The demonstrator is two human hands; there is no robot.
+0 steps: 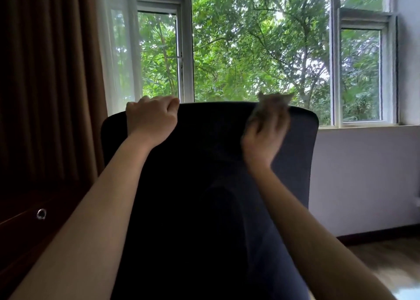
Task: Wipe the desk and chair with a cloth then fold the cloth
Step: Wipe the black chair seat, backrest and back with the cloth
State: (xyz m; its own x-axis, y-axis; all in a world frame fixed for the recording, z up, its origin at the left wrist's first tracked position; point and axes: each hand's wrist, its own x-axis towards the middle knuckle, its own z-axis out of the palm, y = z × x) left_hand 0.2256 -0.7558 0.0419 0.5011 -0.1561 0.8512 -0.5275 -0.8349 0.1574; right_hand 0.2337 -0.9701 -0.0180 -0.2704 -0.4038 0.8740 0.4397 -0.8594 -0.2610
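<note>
The dark chair back [204, 163] fills the middle of the view, seen from behind. My left hand [150, 117] grips its top edge near the left corner, fingers curled over the rim. My right hand [266, 133] is blurred with motion against the upper right of the chair back. It holds a small brownish-grey cloth [276, 98] that pokes up above the top edge. Most of the cloth is hidden by the hand and the blur.
A brown curtain [50, 72] hangs at the left. Below it stands dark wooden furniture with a metal ring pull [41, 213]. A large window [250, 49] with open side panes is behind the chair. Pale wall and wooden floor [386, 261] lie to the right.
</note>
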